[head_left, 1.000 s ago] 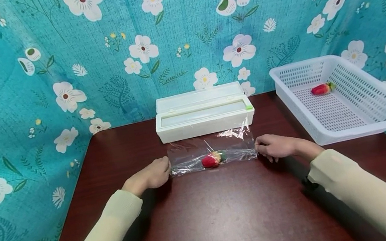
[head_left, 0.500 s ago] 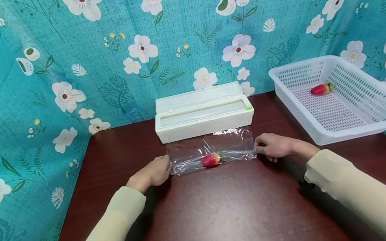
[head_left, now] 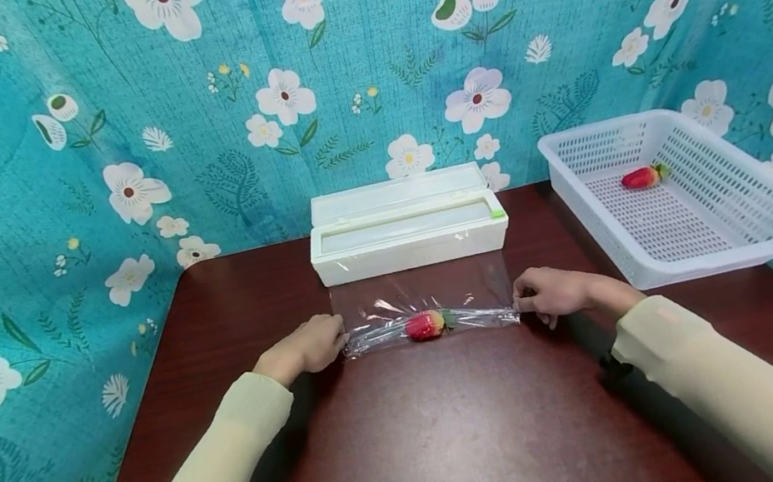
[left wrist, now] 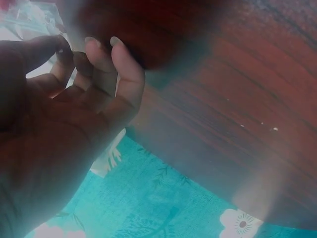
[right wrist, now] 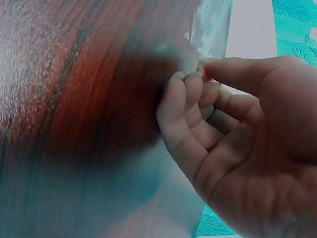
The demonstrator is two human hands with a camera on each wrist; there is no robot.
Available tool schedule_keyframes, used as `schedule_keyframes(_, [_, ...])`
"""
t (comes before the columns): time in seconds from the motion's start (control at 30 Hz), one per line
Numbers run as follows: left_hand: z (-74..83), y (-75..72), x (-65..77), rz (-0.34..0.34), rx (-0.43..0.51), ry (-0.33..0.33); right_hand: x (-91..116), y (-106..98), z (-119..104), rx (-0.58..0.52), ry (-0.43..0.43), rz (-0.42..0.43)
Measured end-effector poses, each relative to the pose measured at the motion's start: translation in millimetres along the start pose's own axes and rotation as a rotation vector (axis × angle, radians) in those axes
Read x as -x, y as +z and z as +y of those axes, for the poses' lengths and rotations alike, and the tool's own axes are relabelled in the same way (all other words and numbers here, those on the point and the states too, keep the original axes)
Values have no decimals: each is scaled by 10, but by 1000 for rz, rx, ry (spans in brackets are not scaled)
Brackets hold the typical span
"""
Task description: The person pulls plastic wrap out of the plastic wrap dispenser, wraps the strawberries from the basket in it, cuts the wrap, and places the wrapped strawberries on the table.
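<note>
A sheet of clear plastic wrap point(head_left: 474, 316) stretches between my two hands, in front of the white wrap dispenser box point(head_left: 411, 253). Rolled in its bunched near edge, midway along, is a red strawberry point(head_left: 424, 325) with a yellowish top and green leaves. My left hand point(head_left: 306, 345) pinches the left end of the film between thumb and forefinger; in the left wrist view this hand point(left wrist: 74, 94) has its other fingers curled. At the right end, my right hand point(head_left: 551, 292) pinches the film's corner, and the right wrist view shows thumb and forefinger of that hand point(right wrist: 233, 119) together on it.
A white plastic basket point(head_left: 746, 256) stands at the right, with another strawberry point(head_left: 645, 177) inside. The dispenser's lid point(head_left: 398, 194) stands raised at the back. Behind the dark red-brown table point(head_left: 433, 436) hangs a blue floral cloth point(head_left: 359, 68).
The strawberry and bunched film edge first shifted slightly away, then back toward me. The film's glints have moved; both hands keep their pinch, the left slightly further right than a second ago.
</note>
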State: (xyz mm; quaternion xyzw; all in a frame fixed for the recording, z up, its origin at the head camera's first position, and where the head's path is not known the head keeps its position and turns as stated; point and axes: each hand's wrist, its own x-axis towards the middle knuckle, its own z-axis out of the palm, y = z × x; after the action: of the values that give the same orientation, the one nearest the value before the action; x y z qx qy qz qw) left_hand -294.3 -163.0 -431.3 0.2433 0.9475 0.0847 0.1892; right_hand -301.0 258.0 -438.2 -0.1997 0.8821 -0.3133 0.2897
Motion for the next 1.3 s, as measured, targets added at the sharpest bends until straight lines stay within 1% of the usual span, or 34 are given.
schedule_keyframes(0.1, [2, 1, -2, -5, 9, 5, 8, 6, 4, -8, -5, -2])
schedule_keyframes(0.3, [-9, 17, -1, 40, 24, 31, 1, 33, -7, 24, -27, 32])
schedule_keyframes(0.67, [-1, 34, -20, 101, 28, 30, -48, 23, -55, 81, 9, 39])
schedule_keyframes(0.73, [3, 49, -25, 124, 25, 21, -45, 25, -66, 84, 16, 46])
schedule_keyframes(0.8, [10, 69, -28, 133, 38, 6, -35, 32, -67, 80, 24, 60])
schedule_keyframes(0.93, [17, 106, -31, 114, 76, -40, -18, 57, -47, 52, 36, 73])
schedule_keyframes(1.03, [12, 125, -9, 102, 96, -59, -5, 82, -24, 32, 32, 73])
schedule_keyframes(1.17, [-9, 95, 57, 143, 86, -51, 14, 82, -13, 36, 22, 100])
schedule_keyframes(1.3, [-1, 25, 162, 178, 65, -48, 74, 54, -33, 89, 14, 152])
